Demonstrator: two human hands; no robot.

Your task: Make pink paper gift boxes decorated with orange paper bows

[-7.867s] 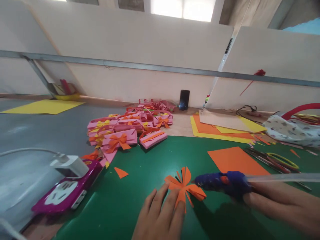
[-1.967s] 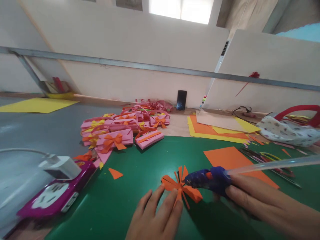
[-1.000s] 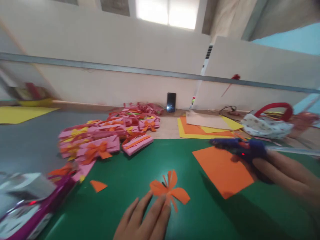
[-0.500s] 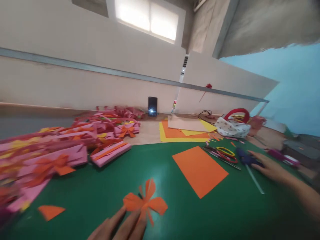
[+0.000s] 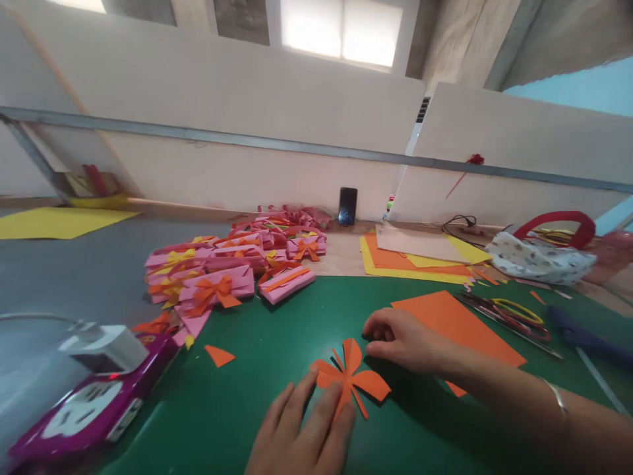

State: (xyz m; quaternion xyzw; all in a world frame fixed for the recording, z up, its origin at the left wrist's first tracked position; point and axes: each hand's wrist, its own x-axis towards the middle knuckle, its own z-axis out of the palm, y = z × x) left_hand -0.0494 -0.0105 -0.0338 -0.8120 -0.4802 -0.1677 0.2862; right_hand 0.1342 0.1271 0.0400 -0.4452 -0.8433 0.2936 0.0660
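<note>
An orange paper flower [image 5: 363, 384] with narrow strips between its petals lies on the green mat [image 5: 277, 336]. Fingers spread, my left hand [image 5: 309, 425] rests flat with its fingertips on the flower's left and lower parts. My right hand [image 5: 395, 336] hovers just above and right of the flower, its fingers curled with a gap between thumb and forefinger and nothing seen between them. Behind that forearm lies an orange paper sheet [image 5: 459, 323], partly covered. The blue glue gun [image 5: 588, 336] rests at the far right, apart from both hands.
Pink paper bags with bows [image 5: 237, 244] pile up at the back left. A purple power strip [image 5: 93, 402] with a white plug is at the near left. Scissors [image 5: 509, 316], stacked sheets [image 5: 415, 254] and a fabric basket [image 5: 544, 257] are on the right; a phone [image 5: 347, 206] leans at the back.
My right hand has let go of the blue glue gun and moved left to beside the flower. The view has turned left, bringing in the power strip. My left hand still touches the flower.
</note>
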